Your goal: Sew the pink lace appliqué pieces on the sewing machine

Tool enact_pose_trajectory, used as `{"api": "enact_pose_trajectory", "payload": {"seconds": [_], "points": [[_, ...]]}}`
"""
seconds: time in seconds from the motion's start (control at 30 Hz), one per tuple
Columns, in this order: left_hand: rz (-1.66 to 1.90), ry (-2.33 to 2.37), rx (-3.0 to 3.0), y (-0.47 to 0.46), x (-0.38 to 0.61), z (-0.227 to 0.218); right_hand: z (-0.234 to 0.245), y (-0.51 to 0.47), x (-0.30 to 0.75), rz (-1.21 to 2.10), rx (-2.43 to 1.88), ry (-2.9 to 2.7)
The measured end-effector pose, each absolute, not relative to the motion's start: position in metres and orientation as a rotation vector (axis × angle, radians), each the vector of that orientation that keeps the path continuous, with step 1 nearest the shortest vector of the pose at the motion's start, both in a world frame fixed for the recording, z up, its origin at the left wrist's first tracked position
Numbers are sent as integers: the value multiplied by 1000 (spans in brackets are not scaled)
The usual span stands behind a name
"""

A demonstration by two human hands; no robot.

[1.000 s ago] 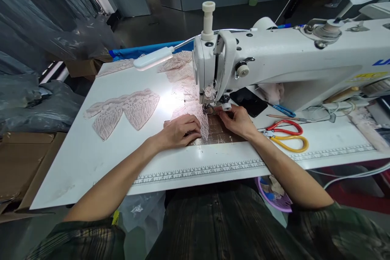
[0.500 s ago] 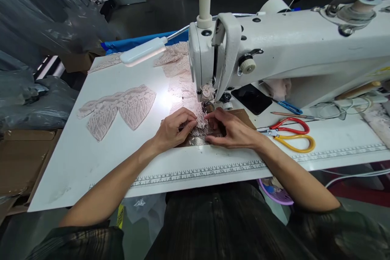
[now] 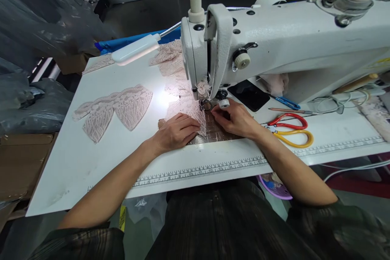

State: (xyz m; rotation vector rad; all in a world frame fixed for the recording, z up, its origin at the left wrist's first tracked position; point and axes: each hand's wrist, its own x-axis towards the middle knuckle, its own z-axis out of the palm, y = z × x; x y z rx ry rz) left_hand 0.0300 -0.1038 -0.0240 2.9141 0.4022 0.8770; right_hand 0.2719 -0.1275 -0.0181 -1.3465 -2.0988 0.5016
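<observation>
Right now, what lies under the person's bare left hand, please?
Pale pink lace extends from beneath the left hand, with glossy brown sheeting alongside; anything else the hand covers is hidden.

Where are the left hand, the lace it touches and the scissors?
Left hand point(image 3: 176, 133): head view, back of the hand.
Lace point(image 3: 185, 107): head view, middle of the piece.
Scissors point(image 3: 290, 132): head view, upper strand of the yellow handle.
</observation>
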Motion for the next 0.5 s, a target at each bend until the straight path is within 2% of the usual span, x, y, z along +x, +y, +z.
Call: {"api": "enact_pose_trajectory", "payload": {"seconds": [0.5], "points": [[874, 357, 2878, -101, 25, -22, -23, -129, 267, 182, -1302, -2441]]}}
